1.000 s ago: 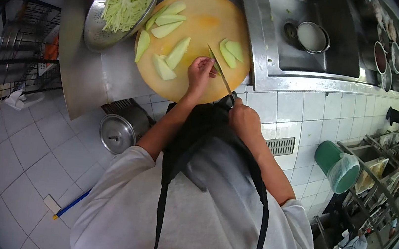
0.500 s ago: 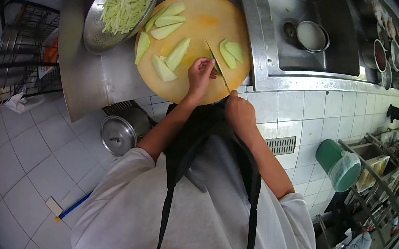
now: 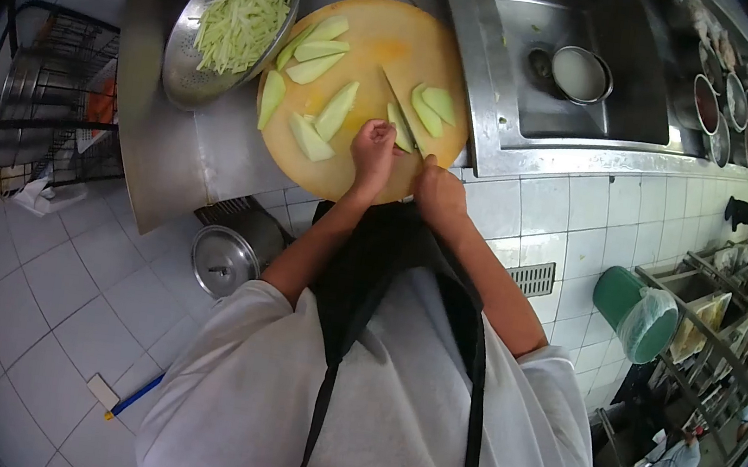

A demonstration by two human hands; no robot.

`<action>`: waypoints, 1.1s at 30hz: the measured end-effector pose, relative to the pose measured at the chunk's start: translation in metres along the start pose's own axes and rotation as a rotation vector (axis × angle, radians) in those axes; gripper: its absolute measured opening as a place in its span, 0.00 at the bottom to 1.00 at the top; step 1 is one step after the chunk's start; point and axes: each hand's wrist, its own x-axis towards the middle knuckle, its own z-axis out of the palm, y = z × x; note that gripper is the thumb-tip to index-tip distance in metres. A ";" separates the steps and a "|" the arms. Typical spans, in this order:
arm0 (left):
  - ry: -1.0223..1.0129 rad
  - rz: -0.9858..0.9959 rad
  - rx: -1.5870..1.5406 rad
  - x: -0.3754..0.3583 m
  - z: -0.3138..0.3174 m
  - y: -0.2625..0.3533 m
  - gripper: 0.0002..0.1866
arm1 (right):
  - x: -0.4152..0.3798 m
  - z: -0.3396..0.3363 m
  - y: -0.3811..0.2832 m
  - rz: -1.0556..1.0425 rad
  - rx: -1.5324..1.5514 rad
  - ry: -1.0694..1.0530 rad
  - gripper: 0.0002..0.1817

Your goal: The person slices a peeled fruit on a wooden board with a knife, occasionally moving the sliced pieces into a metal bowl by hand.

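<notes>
Slicing looks to be in hand: the right hand clenches the knife, its blade beside the green wedge at four o'clock on the board. The left hand curls its fingers against that wedge; whether they pinch, I can't tell. Another cut would call for tucked fingertips. Bare board opens toward one o'clock; the sink's rim bounds three.

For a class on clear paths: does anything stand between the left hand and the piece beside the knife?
Nothing visible does: the left hand is at the green piece; the knife is to the piece's right.
</notes>
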 end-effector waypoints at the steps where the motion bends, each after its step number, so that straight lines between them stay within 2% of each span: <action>1: 0.001 0.007 0.005 0.000 0.000 -0.003 0.10 | -0.001 -0.001 0.002 -0.016 -0.005 0.012 0.06; 3: 0.005 0.028 0.012 0.004 -0.003 -0.004 0.10 | 0.000 0.002 0.010 -0.038 0.031 0.028 0.07; 9: 0.032 0.099 0.331 0.007 -0.013 0.014 0.10 | -0.016 -0.014 0.017 -0.024 0.177 0.061 0.10; 12: 0.012 0.150 0.350 0.006 -0.011 0.018 0.12 | -0.027 -0.027 0.021 -0.027 0.223 0.144 0.11; 15: -0.030 0.240 0.635 0.012 -0.005 0.014 0.08 | -0.037 -0.039 0.033 -0.034 0.244 0.224 0.11; 18: 0.022 0.463 0.892 0.010 -0.001 0.028 0.10 | -0.056 -0.051 0.039 -0.003 0.294 0.254 0.12; 21: 0.023 0.414 0.932 0.008 0.008 0.060 0.12 | -0.077 -0.057 0.046 0.040 0.333 0.283 0.11; 24: -0.068 0.678 0.960 0.010 0.021 0.083 0.11 | -0.090 -0.054 0.055 0.064 0.352 0.326 0.11; 27: -0.349 0.954 0.864 0.027 0.033 0.089 0.15 | -0.096 -0.046 0.070 0.089 0.358 0.342 0.12; 30: -0.356 1.250 0.906 0.054 0.038 0.060 0.19 | -0.103 -0.044 0.075 0.106 0.331 0.357 0.11; 33: -0.210 0.924 0.927 0.053 0.036 0.058 0.19 | -0.110 -0.049 0.073 0.124 0.288 0.357 0.11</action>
